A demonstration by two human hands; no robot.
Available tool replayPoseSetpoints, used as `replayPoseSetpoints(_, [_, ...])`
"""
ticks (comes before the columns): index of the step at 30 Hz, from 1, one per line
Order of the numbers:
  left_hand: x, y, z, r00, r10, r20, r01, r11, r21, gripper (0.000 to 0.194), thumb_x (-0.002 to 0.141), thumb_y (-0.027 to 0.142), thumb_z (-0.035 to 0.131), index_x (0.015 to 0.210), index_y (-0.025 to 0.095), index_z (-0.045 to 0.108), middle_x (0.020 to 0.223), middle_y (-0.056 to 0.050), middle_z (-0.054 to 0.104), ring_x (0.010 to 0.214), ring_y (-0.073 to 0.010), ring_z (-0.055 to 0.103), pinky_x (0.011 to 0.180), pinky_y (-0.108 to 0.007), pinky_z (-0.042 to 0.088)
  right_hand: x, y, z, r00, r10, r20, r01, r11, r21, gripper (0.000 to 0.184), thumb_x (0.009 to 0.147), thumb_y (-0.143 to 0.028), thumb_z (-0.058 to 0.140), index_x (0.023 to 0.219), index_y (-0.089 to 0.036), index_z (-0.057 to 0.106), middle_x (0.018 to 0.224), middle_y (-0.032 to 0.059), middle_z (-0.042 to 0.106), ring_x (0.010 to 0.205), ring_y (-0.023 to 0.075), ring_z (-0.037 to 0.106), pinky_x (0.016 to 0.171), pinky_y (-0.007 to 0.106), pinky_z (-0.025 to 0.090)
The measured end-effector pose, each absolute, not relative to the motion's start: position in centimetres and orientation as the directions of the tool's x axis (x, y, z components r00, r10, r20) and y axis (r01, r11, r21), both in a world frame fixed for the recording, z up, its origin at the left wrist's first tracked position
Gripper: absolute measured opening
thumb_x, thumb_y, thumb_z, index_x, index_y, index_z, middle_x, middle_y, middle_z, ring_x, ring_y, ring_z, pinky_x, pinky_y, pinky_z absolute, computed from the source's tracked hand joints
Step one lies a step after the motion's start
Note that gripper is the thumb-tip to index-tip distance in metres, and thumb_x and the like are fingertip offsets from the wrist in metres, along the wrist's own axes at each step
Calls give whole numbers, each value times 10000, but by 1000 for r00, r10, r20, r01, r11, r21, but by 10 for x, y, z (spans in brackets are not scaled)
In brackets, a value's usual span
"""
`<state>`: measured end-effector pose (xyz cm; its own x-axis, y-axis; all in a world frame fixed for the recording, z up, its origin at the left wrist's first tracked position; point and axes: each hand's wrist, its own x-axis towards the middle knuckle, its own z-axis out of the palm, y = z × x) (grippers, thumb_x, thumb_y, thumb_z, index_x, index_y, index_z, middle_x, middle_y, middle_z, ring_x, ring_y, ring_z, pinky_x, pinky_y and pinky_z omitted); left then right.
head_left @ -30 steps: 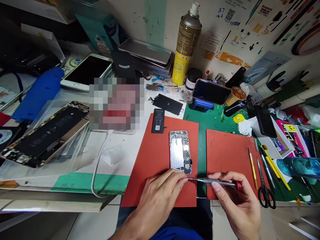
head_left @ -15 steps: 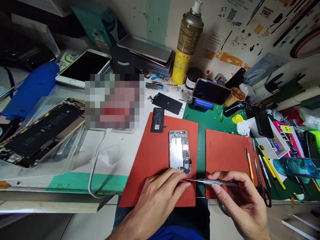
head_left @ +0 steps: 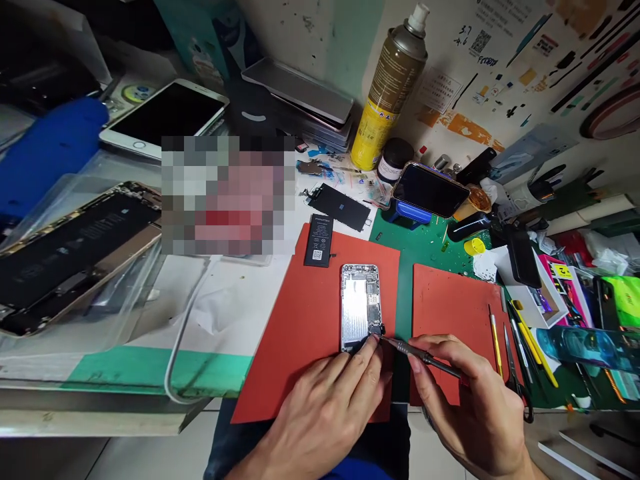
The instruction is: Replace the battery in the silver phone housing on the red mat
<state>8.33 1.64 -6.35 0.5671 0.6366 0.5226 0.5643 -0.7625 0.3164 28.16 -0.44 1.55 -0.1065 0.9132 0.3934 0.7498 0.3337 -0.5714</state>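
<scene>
From the head camera, the left hand (head_left: 320, 407) lies over the lower end of a stripped smartphone housing (head_left: 360, 307), its fingers (head_left: 373, 353) pressed down on it, though I cannot tell whether they pinch it. The right hand (head_left: 463, 400) holds a firm grip, thumb and fingers pinching a precision screwdriver (head_left: 425, 357) with its tip at the housing's bottom edge. The housing lies flat on an orange-red silicone mat (head_left: 280, 353), with a loose phone battery (head_left: 319, 241) just above it. If that tip slipped, it could gouge the exposed circuit board or flick a tiny screw off the mat. Farther back on the worktop (head_left: 165, 370) stand a spray can (head_left: 393, 93) and a small dark jar (head_left: 395, 160), lidded, its contents hidden. What fills a small amber container (head_left: 477, 200) is too unclear to tell.
</scene>
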Motion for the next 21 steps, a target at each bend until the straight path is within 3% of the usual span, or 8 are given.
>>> replayPoseSetpoints(8, [83,13,-66,582,617,529,575,-773,270,299,1055,129,513,1246,92,740,1280,-121,803,974,-227,798,847,-369,580,280,5,19,-154,928,340,764,330,-555,372,958,-55,663,1256,-271,609,1020,48,803,887,200,814,768,299,714])
replayPoseSetpoints(21, [83,11,-68,599,624,502,553,-776,305,307,1034,128,506,1225,74,740,1244,-135,809,898,-231,794,757,-371,587,276,9,28,-220,936,274,821,330,-467,252,1013,-128,643,1214,-274,605,996,35,813,835,177,803,760,269,696])
